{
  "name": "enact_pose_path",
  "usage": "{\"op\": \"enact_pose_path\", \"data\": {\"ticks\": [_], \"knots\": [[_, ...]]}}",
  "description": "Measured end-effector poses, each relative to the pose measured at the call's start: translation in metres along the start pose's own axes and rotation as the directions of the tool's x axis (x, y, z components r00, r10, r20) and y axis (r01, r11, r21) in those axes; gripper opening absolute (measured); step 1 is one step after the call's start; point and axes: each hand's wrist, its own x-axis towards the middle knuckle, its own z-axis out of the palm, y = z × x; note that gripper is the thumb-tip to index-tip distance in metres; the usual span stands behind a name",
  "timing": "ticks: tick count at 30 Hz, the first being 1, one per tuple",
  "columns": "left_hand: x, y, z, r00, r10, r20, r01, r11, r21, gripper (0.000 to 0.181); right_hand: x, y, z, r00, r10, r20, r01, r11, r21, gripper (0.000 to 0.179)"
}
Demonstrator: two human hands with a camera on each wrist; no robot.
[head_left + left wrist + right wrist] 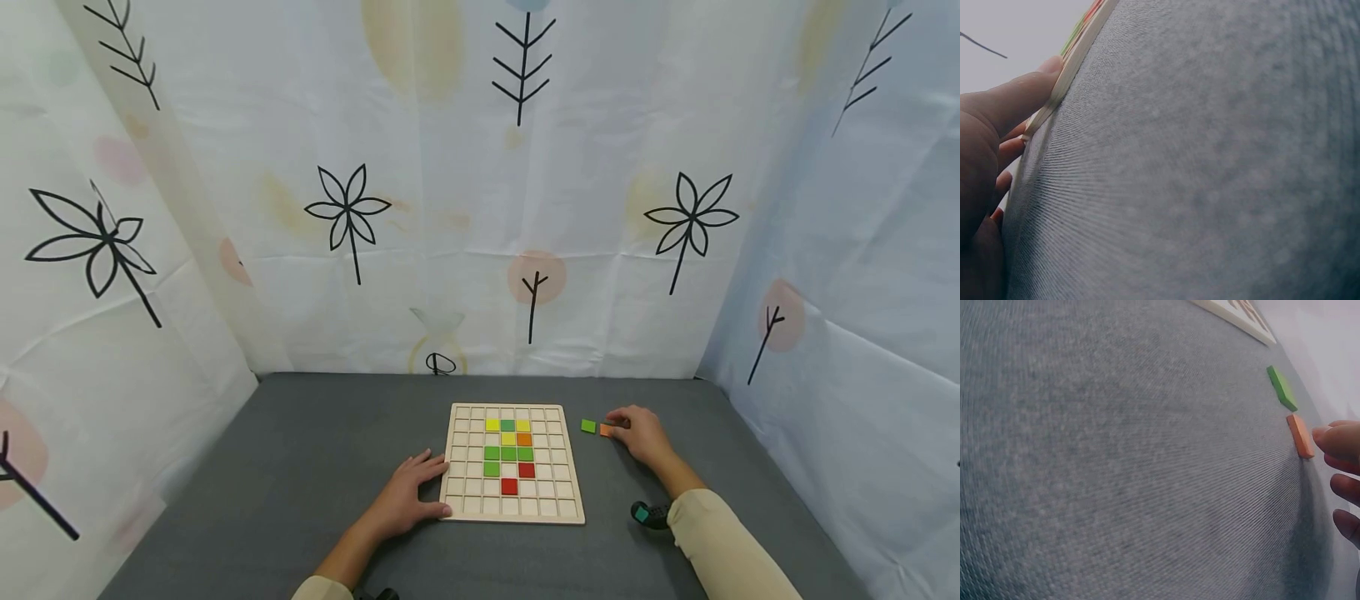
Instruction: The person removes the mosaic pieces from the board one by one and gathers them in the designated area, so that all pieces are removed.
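A wooden grid board (465, 506) lies flat on the grey table, with yellow, green, orange and red square tiles in some of its cells. My left hand (401, 497) rests at the board's left side, fingers spread along that edge and thumb at the near corner. To the right of the board, an orange tile (1300, 435) lies on the cloth beside a green tile (1282, 389). My right hand (642, 435) is at the orange tile, thumb and fingertips right at its outer side. In the right wrist view, those fingertips (1322, 435) show a narrow gap from the tile.
Grey cloth covers the table (300, 467). White patterned fabric (450, 200) hangs behind the table and along both sides. A dark device (649, 515) is strapped at my right wrist, close over the table.
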Motion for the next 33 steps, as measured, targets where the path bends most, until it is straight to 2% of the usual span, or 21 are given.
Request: {"op": "enact_pose_path", "data": {"ticks": [8,15,22,26,33], "knots": [[0.0,0.0,0.0,1.0,0.005,-0.003,-0.005,1.0,0.0,0.077,0.003,-0.008,0.001,1.0,-0.017,-0.024,0.017,1.0,-0.003,0.023],[0.0,0.0,0.0,1.0,0.001,-0.004,-0.001,1.0,-0.003,0.076,0.012,-0.022,0.006,0.999,-0.032,0.012,0.032,0.999,-0.01,0.021],[0.0,-0.001,0.001,1.0,-0.006,-0.007,0.006,1.0,0.005,0.077,0.02,-0.034,0.015,0.996,-0.09,0.006,0.09,0.995,-0.029,0.021],[0.0,-0.001,0.001,1.0,-0.015,-0.013,0.015,1.0,0.002,0.076,0.023,-0.041,0.022,0.994,-0.106,-0.003,0.106,0.994,-0.011,0.022],[-0.003,0.002,0.001,0.999,-0.017,-0.034,0.017,1.0,-0.015,0.075,0.023,-0.055,0.039,0.996,-0.074,-0.054,0.077,0.995,0.063,0.02]]}}
